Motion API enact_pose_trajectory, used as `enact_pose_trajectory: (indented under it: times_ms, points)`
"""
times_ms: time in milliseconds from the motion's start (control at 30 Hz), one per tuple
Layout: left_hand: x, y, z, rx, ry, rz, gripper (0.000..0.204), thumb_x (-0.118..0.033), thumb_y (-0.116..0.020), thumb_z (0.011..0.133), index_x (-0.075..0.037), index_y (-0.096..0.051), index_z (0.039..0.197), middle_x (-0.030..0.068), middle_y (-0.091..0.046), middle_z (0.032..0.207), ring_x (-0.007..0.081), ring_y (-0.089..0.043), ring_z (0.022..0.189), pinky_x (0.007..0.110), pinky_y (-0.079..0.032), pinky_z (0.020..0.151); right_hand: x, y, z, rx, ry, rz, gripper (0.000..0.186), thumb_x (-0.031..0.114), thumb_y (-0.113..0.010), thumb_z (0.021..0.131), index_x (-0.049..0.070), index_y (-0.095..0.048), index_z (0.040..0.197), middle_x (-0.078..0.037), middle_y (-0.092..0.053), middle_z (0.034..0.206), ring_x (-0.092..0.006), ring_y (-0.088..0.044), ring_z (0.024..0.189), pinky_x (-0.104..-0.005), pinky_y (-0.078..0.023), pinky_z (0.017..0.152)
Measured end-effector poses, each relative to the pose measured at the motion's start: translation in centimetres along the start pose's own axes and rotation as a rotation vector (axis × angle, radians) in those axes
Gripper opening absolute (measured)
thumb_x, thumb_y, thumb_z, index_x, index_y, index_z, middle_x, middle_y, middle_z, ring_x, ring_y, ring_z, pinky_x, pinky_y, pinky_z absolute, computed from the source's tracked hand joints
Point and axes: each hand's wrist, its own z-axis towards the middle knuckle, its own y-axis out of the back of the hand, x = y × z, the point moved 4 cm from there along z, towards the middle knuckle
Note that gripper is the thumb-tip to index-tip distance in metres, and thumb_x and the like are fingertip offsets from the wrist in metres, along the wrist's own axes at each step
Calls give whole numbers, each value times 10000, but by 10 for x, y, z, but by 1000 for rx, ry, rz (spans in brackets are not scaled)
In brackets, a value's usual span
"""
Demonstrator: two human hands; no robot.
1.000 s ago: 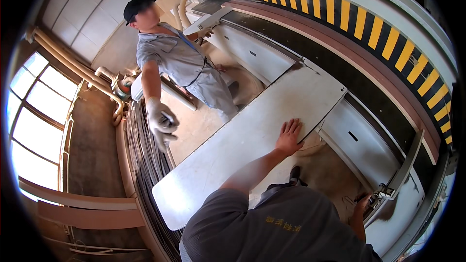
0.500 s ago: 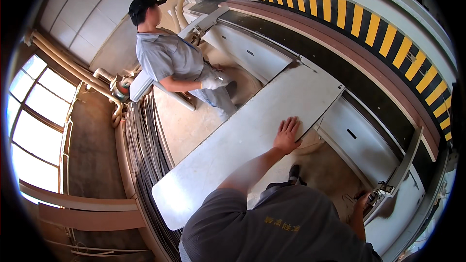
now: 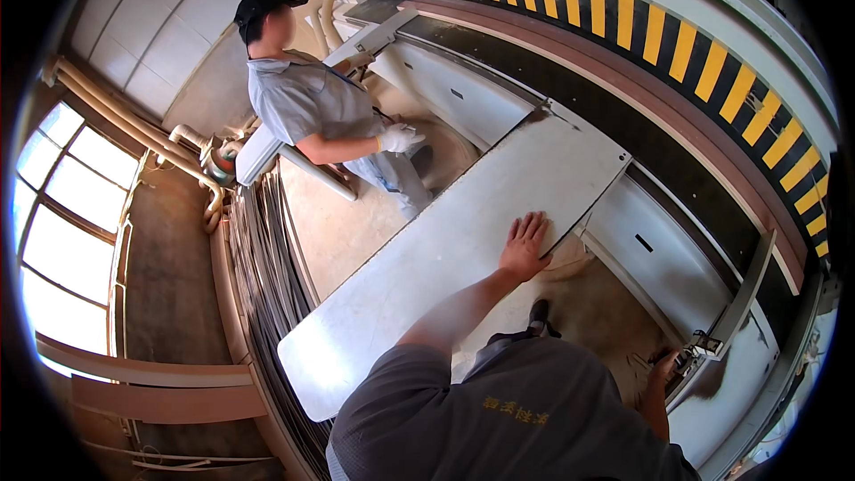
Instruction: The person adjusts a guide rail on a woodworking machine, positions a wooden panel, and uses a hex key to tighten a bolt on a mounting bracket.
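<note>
My left hand (image 3: 525,246) lies flat with fingers spread on a long white table panel (image 3: 427,254), near its right edge. Low on the right, my right hand (image 3: 659,367) is curled beside a small metal fitting (image 3: 703,345) on a flat metal arm (image 3: 746,292). Its fingers are partly hidden, and what they grip I cannot make out. The white panel runs from the lower left up to the dark bed (image 3: 614,118) of a large machine.
Beyond the panel stands a co-worker (image 3: 307,102) in a cap and white gloves. A yellow-and-black striped guard (image 3: 628,27) spans the machine above a reddish-brown beam (image 3: 570,53). Long dark strips (image 3: 267,258) are stacked at left, near a window (image 3: 76,232).
The co-worker's far gloved hand now shows on the metal rail at the machine, and the near gloved hand has shifted slightly. My hands stay in nearly the same places.
</note>
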Motion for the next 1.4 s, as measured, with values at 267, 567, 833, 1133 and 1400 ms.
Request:
enact_pose_trajectory:
  times_ms: [267, 567, 833, 1133, 1400]
  points:
    - [1, 0, -1, -21, -5, 0, 860, -364, -746, 841, -74, -370, 1557, 125, -289, 1663, 311, -196, 1564, 483, -142, 1281, 11, -9, -7, -22, 31, -24, 741, 707, -281, 1036, 113, -430, 618, -44, -397, 526, -180, -355, 433, -346, -320, 432]
    - [2, -2, 0, -9, 0, 0, 862, -366, -745, 842, -75, -366, 1560, 125, -290, 1663, 312, -190, 1565, 482, -141, 1281, 5, -6, -3, -11, -29, 32, 761, 733, -279, 1020, 115, -442, 607, -48, -401, 503, -185, -365, 414, -342, -326, 416]
    - [2, -3, 1, -5, -10, 12, 871, -378, -730, 845, -66, -352, 1565, 136, -275, 1666, 326, -193, 1560, 493, -140, 1280, -4, 2, 4, 20, 8, -18, 783, 746, -274, 1011, 120, -437, 570, -46, -389, 476, -184, -361, 401, -342, -321, 409]
    - [2, -2, 0, 5, -2, 7, 866, -378, -728, 846, -68, -355, 1564, 131, -267, 1670, 323, -187, 1563, 491, -136, 1281, 5, -7, -1, -29, -36, 40, 721, 678, -346, 1016, 125, -422, 559, -45, -379, 477, -190, -364, 397, -343, -329, 409]
    - [26, -7, 19, 83, -46, -31, 970, -437, -733, 853, -59, -240, 1597, 152, -484, 1512, 350, -428, 1403, 483, -334, 1180, 2, -1, 3, 3, -4, -24, 739, 712, -361, 1002, 122, -448, 564, -46, -416, 478, -186, -397, 401, -347, -347, 423]
